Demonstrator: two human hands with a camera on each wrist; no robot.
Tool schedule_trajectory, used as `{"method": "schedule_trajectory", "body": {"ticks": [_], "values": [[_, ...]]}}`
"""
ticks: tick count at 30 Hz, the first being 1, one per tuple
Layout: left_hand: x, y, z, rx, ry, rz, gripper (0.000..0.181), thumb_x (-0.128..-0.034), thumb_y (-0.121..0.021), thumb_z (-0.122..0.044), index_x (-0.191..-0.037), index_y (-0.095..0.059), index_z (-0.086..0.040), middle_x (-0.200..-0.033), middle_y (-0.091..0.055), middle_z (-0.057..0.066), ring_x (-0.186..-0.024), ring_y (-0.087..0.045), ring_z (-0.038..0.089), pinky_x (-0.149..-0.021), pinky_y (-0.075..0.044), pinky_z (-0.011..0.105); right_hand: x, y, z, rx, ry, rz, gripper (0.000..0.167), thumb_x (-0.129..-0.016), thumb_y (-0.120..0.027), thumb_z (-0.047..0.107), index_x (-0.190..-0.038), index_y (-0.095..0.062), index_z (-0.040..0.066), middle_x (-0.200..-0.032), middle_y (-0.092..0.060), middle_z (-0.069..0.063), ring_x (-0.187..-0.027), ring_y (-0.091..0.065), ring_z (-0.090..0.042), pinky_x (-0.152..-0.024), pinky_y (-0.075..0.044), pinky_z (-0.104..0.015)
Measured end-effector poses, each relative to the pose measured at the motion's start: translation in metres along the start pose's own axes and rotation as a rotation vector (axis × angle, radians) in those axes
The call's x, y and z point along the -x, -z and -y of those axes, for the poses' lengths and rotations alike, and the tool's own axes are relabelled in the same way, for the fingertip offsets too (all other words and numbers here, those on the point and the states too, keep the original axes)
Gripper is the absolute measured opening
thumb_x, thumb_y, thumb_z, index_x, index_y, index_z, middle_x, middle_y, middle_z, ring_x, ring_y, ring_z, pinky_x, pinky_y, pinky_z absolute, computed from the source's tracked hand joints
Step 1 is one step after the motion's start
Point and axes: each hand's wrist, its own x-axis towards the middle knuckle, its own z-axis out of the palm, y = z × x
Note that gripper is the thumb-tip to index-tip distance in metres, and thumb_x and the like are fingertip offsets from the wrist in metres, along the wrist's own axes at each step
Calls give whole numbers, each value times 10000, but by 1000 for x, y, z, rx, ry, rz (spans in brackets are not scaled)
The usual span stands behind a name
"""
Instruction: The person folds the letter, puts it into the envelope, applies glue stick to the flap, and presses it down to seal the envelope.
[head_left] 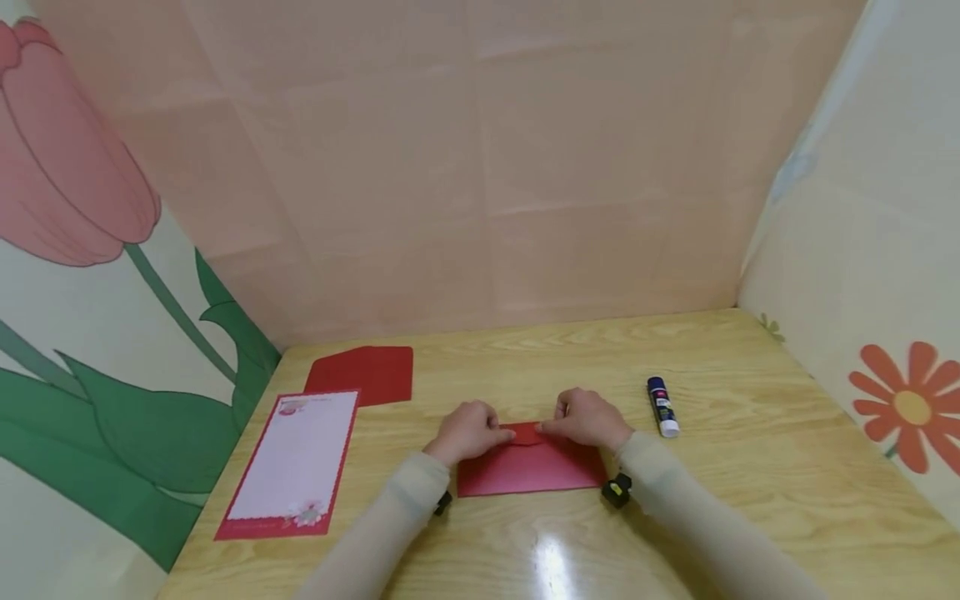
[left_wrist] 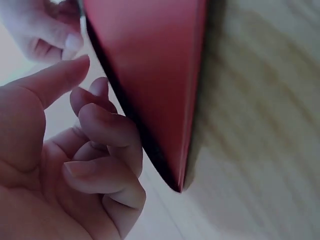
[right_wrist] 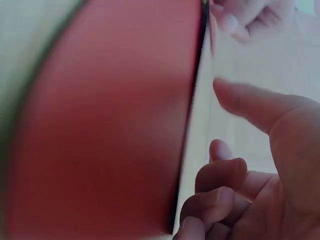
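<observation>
A red envelope (head_left: 528, 473) lies on the table in front of me, its small flap (head_left: 521, 434) at the top middle. My left hand (head_left: 465, 431) holds the flap's left side, thumb on top and fingers curled behind. From the other side my right hand (head_left: 592, 418) grips the flap's right end, the two thumbs close together. In the left wrist view the envelope (left_wrist: 150, 65) stands tilted beside curled fingers (left_wrist: 107, 125). Its broad face (right_wrist: 110, 125) fills much of the right wrist view, left of the thumb. The exact finger contact behind the flap is hidden.
A blue-and-white glue stick (head_left: 663, 407) lies right of my right hand. To the left are a white sheet with a red border (head_left: 292, 458) and another red envelope (head_left: 382, 375), partly under it. The wooden table (head_left: 750, 500) meets papered walls at back and sides.
</observation>
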Motion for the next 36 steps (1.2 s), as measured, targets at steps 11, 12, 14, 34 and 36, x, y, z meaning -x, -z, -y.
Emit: {"method": "schedule_trajectory", "body": {"ticks": [11,12,14,34,36], "values": [[-9,-7,-9,-58,95,68,606,-820,-793,-496,-507,-382,-179,-471,-258,-76,-440,-245,88,-433,-199,238,-4,-10,9,127,-33,31,475,-701,-853,548,-682,-595,150,-619,-529,19,-601,-495,-171,-532,-333,-302],[-10,-7,-9,-65,101,73,613,-815,-794,-505,-503,-378,-181,-468,-258,-77,-437,-245,88,-432,-200,238,-3,-11,9,128,-37,35,482,-694,-855,556,-686,-597,148,-623,-537,14,-605,-500,-175,-533,-336,-305],[-10,-7,-10,-70,111,82,618,-809,-795,-516,-498,-376,-184,-464,-263,-77,-434,-253,90,-430,-208,238,-3,-11,10,136,-43,40,499,-679,-858,575,-690,-599,149,-627,-538,14,-607,-501,-176,-533,-336,-305],[-11,-8,-11,-35,161,119,624,-770,-831,-513,-459,-398,-187,-416,-345,-54,-402,-375,119,-410,-301,245,0,-8,17,99,-51,104,422,-749,-859,452,-696,-602,122,-631,-525,18,-612,-489,-164,-564,-344,-290],[-11,-5,-9,-34,177,115,619,-774,-833,-498,-457,-405,-182,-412,-355,-46,-403,-381,123,-410,-300,247,0,-9,19,75,-41,106,407,-758,-860,429,-709,-607,114,-645,-536,10,-626,-494,-169,-576,-356,-292]]}}
